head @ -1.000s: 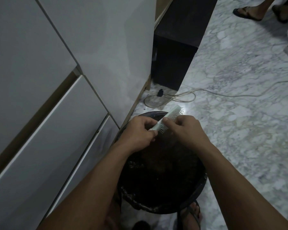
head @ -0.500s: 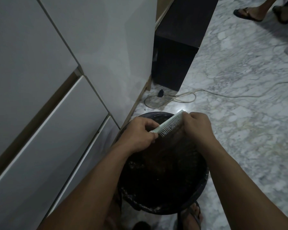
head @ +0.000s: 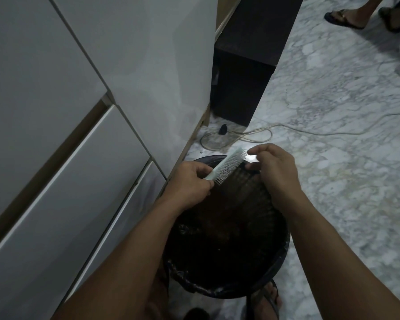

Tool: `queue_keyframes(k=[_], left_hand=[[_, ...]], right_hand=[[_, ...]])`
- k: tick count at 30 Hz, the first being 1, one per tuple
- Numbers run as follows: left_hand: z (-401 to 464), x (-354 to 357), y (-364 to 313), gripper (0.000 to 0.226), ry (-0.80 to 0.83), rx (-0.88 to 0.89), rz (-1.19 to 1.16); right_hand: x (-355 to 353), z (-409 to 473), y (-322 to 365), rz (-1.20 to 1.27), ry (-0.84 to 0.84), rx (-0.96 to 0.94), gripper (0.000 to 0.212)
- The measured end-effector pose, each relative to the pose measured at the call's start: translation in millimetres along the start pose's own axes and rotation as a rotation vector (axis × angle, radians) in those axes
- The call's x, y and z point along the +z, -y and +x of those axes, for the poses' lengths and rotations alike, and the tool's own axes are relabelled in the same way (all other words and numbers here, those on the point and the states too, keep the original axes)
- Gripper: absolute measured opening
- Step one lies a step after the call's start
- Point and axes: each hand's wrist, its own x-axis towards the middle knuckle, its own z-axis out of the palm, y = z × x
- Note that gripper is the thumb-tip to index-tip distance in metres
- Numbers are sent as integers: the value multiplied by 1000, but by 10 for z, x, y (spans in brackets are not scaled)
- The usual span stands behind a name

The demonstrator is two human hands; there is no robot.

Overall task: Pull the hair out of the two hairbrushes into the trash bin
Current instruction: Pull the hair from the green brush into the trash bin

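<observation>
A pale green hairbrush (head: 226, 165) with white bristles is held slanted over the round black trash bin (head: 280, 271), bristles facing down and right. My left hand (head: 189, 182) grips its handle at the lower left end. My right hand (head: 275, 172) is at the brush's far tip, index finger and thumb curled towards the last bristles. Whether hair is pinched between them is too dark to tell. The bin holds a dark bag and dark contents. Only one brush is in view.
White cabinet drawers (head: 83, 181) rise close on the left of the bin. A dark box (head: 247, 72) stands behind, with a coiled cable (head: 236, 137) on the marble floor. My sandalled foot (head: 267, 301) is by the bin. Another person's feet (head: 346, 15) are far right.
My right hand has slid along the bristles from the middle of the brush out to its far tip. The left hand keeps its hold on the handle.
</observation>
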Motion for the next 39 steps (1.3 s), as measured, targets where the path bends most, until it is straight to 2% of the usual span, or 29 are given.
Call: queue_keyframes(k=[1,3,5,8,11,16,19,21,25,29,32,35,39], left_hand=[[-10,0,-7,25,8,-3,-18],[-31,1,-20,23,41,0,-44],[-38,-4,-22,24,77,0,-77],[-32,-22,-7,29,112,-11,-106],[-30,-25,4,29,127,-23,-125],[-28,-30,-20,30,141,-76,-265],[-27,-38,-39,38,119,-97,-266],[-10,-37,-31,43,97,-99,-225],[11,-40,-17,30,79,-72,-156],[-26,-54,-27,28,144,-65,-114],[-43,-59,-16,33,183,-67,-98],[-66,-55,-28,37,236,-68,-93],[-77,-43,-43,43,249,-74,-61]], right_hand=[[10,-13,-29,-114,27,-54,18],[18,-31,-92,-301,149,-192,37],[19,-46,-117,-373,257,-258,48],[25,-54,-108,-406,291,-325,42],[41,-34,-102,-276,219,-331,34],[4,3,-85,-118,-69,-295,11],[11,-36,-80,-123,-105,-301,5],[37,-53,-85,-124,9,-330,7],[79,-83,-140,-203,291,-408,30],[84,-90,-164,-336,361,-449,41],[82,-101,-149,-413,325,-474,33],[101,-98,-137,-402,246,-493,16],[105,-82,-66,-112,106,-355,9]])
